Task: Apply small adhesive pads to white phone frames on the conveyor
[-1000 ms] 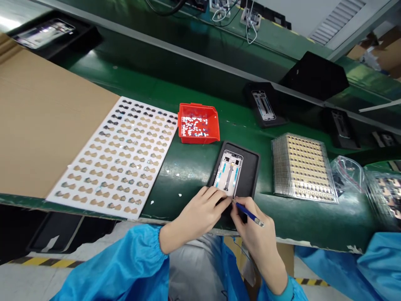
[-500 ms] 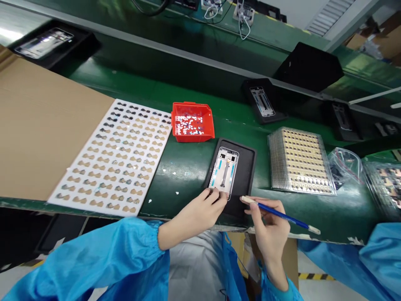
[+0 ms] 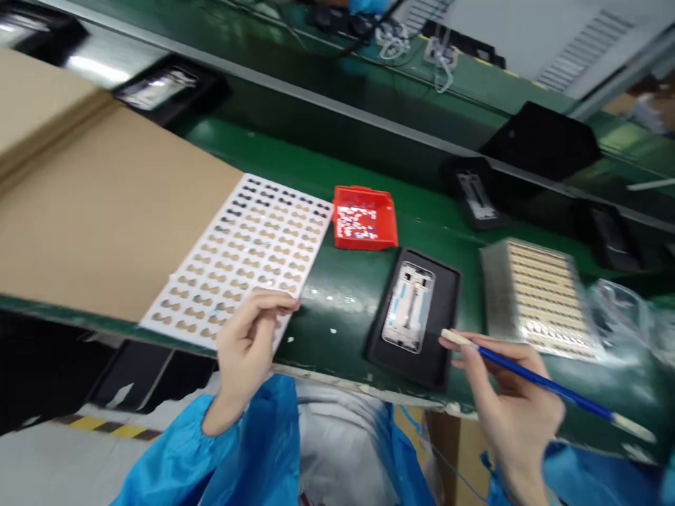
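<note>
My right hand is closed around a blue pen-like stick with whitish tips at both ends. One tip points at the right side of a black tray. In that tray lies a silver phone frame with blue strips and a dark strip along its middle. My left hand is over the lower right part of a white sheet bearing rows of tan and black bow-tie-shaped pieces. Its fingers are curled together, and anything between them is too small or hidden to make out.
A red bin with small white bits stands behind the sheet and tray. Stacked clear trays and a plastic bag are on the right. Brown cardboard covers the left. More black trays lie farther back.
My left hand has left the phone frame and moved left over the white sheet. My right hand still holds the stick near the tray. The camera view has shifted left.
</note>
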`<state>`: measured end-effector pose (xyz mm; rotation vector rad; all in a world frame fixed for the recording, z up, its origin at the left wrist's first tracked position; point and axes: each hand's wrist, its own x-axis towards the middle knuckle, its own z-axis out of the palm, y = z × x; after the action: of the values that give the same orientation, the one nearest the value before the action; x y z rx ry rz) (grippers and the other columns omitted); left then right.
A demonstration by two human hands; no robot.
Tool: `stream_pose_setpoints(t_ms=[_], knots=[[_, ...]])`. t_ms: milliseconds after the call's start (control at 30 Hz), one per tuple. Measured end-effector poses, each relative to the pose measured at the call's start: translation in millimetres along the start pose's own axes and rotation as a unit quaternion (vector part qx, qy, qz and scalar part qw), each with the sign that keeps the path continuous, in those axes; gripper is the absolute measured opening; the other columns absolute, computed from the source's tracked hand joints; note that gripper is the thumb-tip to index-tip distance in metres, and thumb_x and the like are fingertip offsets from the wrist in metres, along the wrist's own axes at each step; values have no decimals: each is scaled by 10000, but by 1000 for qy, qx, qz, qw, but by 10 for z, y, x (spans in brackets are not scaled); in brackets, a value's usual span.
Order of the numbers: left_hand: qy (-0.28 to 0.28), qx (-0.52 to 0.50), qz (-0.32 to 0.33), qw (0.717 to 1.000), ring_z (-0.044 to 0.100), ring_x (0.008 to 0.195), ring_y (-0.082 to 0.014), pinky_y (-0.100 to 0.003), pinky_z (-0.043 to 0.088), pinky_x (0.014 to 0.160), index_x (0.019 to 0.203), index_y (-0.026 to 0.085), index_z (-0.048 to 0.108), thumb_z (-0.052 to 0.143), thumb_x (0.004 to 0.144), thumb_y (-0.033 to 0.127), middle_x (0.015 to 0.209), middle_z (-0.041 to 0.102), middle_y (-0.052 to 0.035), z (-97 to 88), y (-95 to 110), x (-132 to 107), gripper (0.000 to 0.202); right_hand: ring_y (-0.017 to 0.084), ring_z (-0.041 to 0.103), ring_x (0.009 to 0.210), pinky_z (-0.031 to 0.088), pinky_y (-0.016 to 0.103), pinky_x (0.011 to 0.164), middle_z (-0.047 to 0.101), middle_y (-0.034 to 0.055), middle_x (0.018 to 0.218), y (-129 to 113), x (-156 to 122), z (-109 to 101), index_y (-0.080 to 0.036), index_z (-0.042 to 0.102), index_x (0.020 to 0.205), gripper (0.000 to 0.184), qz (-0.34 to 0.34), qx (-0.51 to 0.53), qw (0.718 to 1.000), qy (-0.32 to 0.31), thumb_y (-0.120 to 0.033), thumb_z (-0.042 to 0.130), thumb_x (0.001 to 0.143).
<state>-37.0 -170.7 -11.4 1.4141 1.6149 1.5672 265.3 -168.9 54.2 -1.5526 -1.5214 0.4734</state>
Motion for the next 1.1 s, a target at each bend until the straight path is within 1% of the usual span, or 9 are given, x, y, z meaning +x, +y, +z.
stream_pose_setpoints(t_ms=[133, 300, 400, 500, 667, 767, 933, 1033, 1100], knots=[[41, 25, -10, 999, 691, 745, -153, -262, 536, 713, 746, 231, 693, 496, 930, 82, 721, 708, 15, -153, -170, -10, 308, 277, 814, 887, 684, 403, 773, 826, 66, 971, -184, 321, 250, -269, 758, 990, 77, -91, -29, 994, -50, -323, 813, 995], [38, 36, -62, 997, 608, 619, -146, -260, 476, 616, 667, 237, 645, 454, 873, 127, 646, 651, 20, -161, -337, -28, 302, 207, 793, 746, 632, 295, 626, 835, 33, 968, -443, 791, 919, -261, 771, 1056, 37, -218, -27, 955, -201, -280, 747, 1036], [29, 8, -67, 997, 583, 599, -137, -255, 454, 610, 667, 241, 629, 447, 853, 120, 635, 630, 35, -124, -388, -48, 287, 220, 797, 751, 611, 306, 650, 837, 37, 953, -549, 1070, 1441, -238, 742, 1031, 60, -242, -47, 935, -255, -290, 715, 1046], [27, -9, -70, 997, 576, 593, -134, -256, 435, 601, 668, 241, 621, 445, 843, 105, 638, 628, 39, -101, -415, -59, 283, 266, 799, 753, 581, 340, 667, 832, 42, 885, -632, 1343, 1942, -229, 735, 1048, 55, -241, -138, 919, -281, -274, 717, 1023], [14, -36, -53, 998, 589, 614, -126, -256, 438, 641, 653, 235, 609, 432, 872, 76, 636, 630, 43, -102, -446, -70, 323, 314, 817, 997, 607, 379, 822, 851, 84, 1026, -737, 1683, 2518, -221, 731, 1135, 120, -220, -174, 908, -311, -212, 668, 1033], [5, -48, -32, 998, 556, 595, -120, -262, 437, 669, 589, 230, 539, 420, 844, 59, 589, 584, 47, -106, -465, -74, 330, 347, 803, 1063, 619, 437, 899, 847, 111, 1079, -782, 1763, 2727, -220, 729, 1202, 173, -216, -225, 895, -318, -216, 644, 1051], [7, -64, -21, 998, 476, 539, -116, -260, 371, 593, 553, 225, 427, 411, 825, 69, 526, 486, 54, -96, -486, -70, 314, 415, 790, 1134, 608, 527, 981, 831, 198, 1145, -850, 1777, 2925, -153, 732, 1244, 217, -174, -251, 891, -335, -162, 665, 1037], [8, -74, -24, 997, 457, 528, -113, -258, 348, 570, 556, 223, 415, 418, 829, 70, 527, 476, 54, -102, -494, -65, 314, 364, 804, 1136, 621, 479, 991, 843, 157, 1132, -851, 1782, 2859, -178, 733, 1177, 151, -172, -223, 902, -328, -163, 665, 1043], [7, -83, -28, 996, 446, 520, -114, -258, 329, 542, 563, 227, 402, 412, 813, 63, 528, 459, 53, -117, -477, -57, 300, 305, 821, 1088, 639, 416, 956, 851, 112, 1090, -825, 1762, 2690, -206, 716, 1084, 62, -157, -138, 925, -316, -191, 670, 1046]])
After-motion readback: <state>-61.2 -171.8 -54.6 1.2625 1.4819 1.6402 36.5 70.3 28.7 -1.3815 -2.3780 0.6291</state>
